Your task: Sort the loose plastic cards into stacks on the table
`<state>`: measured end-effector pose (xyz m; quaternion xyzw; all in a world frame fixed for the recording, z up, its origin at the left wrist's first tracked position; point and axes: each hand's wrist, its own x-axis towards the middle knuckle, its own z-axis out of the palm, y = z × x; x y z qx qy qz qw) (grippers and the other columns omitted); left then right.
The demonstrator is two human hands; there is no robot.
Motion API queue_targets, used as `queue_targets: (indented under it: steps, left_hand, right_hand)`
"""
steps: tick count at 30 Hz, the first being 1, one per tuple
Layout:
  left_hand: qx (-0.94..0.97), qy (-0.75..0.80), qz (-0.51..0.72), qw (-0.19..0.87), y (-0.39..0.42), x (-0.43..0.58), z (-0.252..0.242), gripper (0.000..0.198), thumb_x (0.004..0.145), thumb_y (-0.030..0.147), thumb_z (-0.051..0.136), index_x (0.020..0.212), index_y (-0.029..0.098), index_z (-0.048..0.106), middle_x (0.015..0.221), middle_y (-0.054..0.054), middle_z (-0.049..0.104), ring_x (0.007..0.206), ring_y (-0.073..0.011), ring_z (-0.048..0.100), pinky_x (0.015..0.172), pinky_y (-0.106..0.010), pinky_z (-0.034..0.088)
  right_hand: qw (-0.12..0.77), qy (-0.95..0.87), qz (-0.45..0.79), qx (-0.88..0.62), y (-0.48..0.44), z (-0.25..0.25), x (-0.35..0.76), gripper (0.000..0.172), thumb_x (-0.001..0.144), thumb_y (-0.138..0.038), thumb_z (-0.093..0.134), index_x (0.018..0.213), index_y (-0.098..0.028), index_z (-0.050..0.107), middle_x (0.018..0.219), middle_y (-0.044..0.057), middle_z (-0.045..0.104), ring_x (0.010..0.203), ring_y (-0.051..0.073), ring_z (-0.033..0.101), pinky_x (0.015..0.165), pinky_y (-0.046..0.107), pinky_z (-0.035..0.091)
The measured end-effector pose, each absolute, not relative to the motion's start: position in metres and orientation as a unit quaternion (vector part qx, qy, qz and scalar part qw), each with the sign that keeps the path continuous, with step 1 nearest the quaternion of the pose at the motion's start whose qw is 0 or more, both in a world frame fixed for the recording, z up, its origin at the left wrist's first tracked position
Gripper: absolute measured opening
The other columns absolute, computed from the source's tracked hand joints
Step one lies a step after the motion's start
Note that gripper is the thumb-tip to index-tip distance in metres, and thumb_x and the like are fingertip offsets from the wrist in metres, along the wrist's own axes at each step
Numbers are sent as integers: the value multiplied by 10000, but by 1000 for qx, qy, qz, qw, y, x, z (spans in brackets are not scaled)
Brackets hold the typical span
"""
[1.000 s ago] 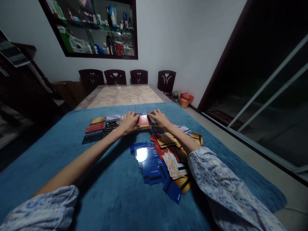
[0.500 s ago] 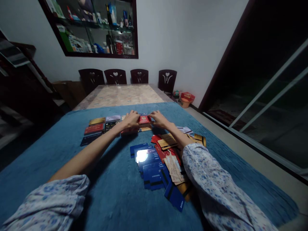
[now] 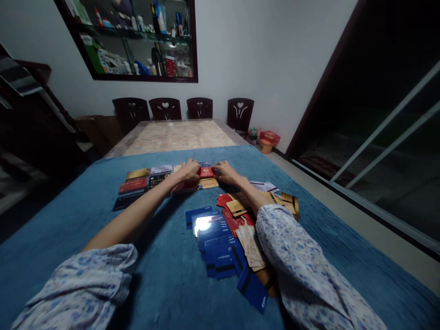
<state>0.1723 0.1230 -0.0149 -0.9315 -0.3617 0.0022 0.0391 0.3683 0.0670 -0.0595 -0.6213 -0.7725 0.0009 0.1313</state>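
Between my hands lies a red card (image 3: 206, 172), apparently atop others, at the far side of the rows of cards. My left hand (image 3: 190, 171) has its fingers closed at the card's left edge, and my right hand (image 3: 225, 173) pinches its right edge. Just below it shows a yellow-orange card (image 3: 207, 184), with a dark red card (image 3: 184, 188) beside it, partly under my left wrist. Further left sit a gold card (image 3: 138, 173), a lilac card (image 3: 161, 169), a red card (image 3: 133, 185) and a navy card (image 3: 126, 201). My left forearm hides some cards.
Loose blue cards (image 3: 216, 243) spread in front of me, overlapping red, beige (image 3: 250, 243) and gold cards (image 3: 288, 201) under my right forearm. A blue cloth (image 3: 165, 284) covers the table's near part; bare tabletop (image 3: 178, 135) lies beyond. Chairs (image 3: 240, 113) stand behind.
The red card between my hands sits slightly lower on its place, and more of the yellow-orange card below shows. My right hand has curled in closer; the view has shifted slightly.
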Motion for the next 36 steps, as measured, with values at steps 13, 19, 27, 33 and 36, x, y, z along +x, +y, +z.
queue_targets:
  steps: [13,19,27,33,36]
  left_hand:
    - [-914,-398,81,22,125,181,-11,267,685,195,658,934,163,748,1119,-152,719,1189,-349,562,1016,-488,470]
    - [-913,-396,98,20,123,183,-8,319,715,149,636,1013,176,746,1139,-153,723,1223,-354,543,1029,-536,468]
    - [-916,-388,99,32,127,182,-11,334,726,161,619,1029,182,757,1161,-147,721,1216,-349,539,1006,-510,485]
    - [-914,-396,82,20,126,182,-9,341,715,169,639,1028,192,771,1206,-155,706,1238,-372,530,1004,-530,476]
    - [-909,-407,91,9,125,182,-7,352,708,168,655,1039,193,770,1146,-145,734,1202,-361,563,1008,-507,479]
  right_hand:
    - [130,-769,16,-626,76,-70,372,317,938,-189,519,1200,-215,696,1291,105,658,1093,260,541,916,342,393]
    - [131,-771,23,-622,77,-74,376,342,950,-223,522,1249,-225,688,1319,107,655,1096,258,549,925,346,389]
    - [152,-784,26,-601,85,-81,381,338,962,-254,531,1251,-210,701,1270,115,676,1106,229,559,965,330,373]
    - [159,-784,20,-600,87,-83,382,317,958,-258,543,1206,-216,736,1216,112,696,1076,224,580,949,311,388]
    - [171,-784,23,-596,87,-84,382,317,951,-250,548,1194,-205,747,1188,111,705,1070,219,585,944,298,391]
